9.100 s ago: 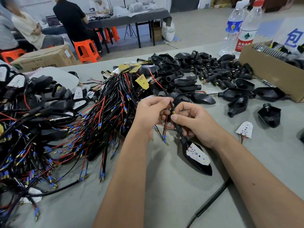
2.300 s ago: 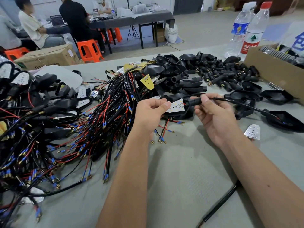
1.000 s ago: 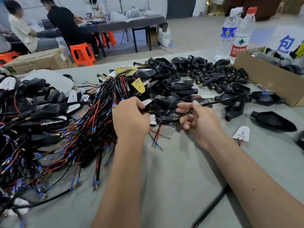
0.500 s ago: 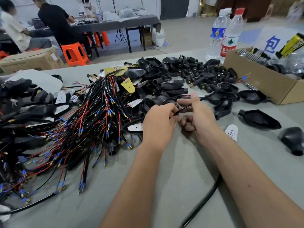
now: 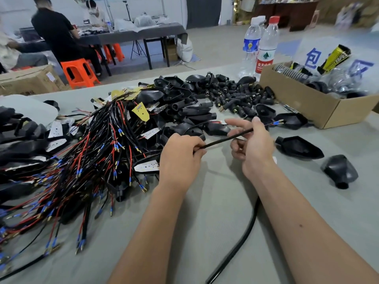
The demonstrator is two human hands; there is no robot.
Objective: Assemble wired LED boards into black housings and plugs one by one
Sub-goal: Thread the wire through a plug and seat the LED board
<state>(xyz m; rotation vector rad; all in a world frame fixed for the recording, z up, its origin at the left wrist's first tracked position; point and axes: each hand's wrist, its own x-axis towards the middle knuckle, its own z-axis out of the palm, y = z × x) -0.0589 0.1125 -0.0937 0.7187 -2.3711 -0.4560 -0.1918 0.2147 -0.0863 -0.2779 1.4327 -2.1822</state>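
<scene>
My left hand (image 5: 180, 158) and right hand (image 5: 253, 148) are bare: I see no gloves, rings or watch on them. My left forearm (image 5: 147, 232) and right forearm (image 5: 307, 218) are uncovered right to the lower edge; no sleeve or cuff shows. A small dark mole marks my right forearm. Fingernails show short where visible.

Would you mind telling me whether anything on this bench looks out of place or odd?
One black housing lies tipped over alone near the right edge, apart from the main pile. The wire bundles sprawl in a tangle. Otherwise nothing looks spilled or damaged.
</scene>
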